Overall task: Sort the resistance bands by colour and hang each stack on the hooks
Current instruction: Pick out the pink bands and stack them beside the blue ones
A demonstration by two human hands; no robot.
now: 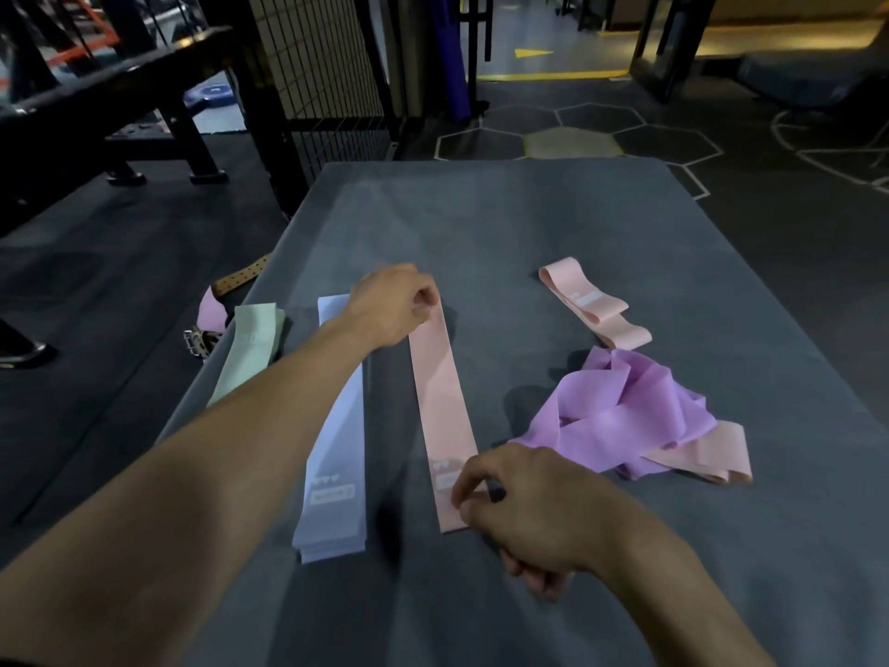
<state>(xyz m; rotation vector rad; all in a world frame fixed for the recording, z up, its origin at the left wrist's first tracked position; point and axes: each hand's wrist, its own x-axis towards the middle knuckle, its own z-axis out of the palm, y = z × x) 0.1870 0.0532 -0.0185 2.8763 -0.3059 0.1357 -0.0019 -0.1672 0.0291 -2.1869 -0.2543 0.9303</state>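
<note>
on the floor just off the left edge of the grey mat (577,223) lie a tan belt (240,280) with punched holes and a metal buckle (198,342), with a bit of pale purple band (210,314) between them. no bin, tray or other container shows; every band lies loose on the mat. furthest left on the mat is a mint green band (250,349), flat and slightly angled, its near end hidden behind the left forearm. next comes a pale blue stack (334,450) of several flat bands, edges showing at the near end, with a light label and small marks there. beside it, apart from the blue, lies one long pink band (440,402) stretched flat, running away from the viewer. the left hand (392,305) has its fingers curled at the far end of this pink band and seems to pinch it. the right hand (524,512) has its fingers curled at the near end and pinches the band's edge by a pale label. further right, a second pink band (589,300) lies folded and loose towards the far side. nearer, a crumpled purple heap (625,416) of thin bands rests partly over another pink strip (707,454) that sticks out at its right. beyond the mat is dark gym flooring with hexagon lines, a wire mesh panel (317,65) and a black bench frame (144,113).
</note>
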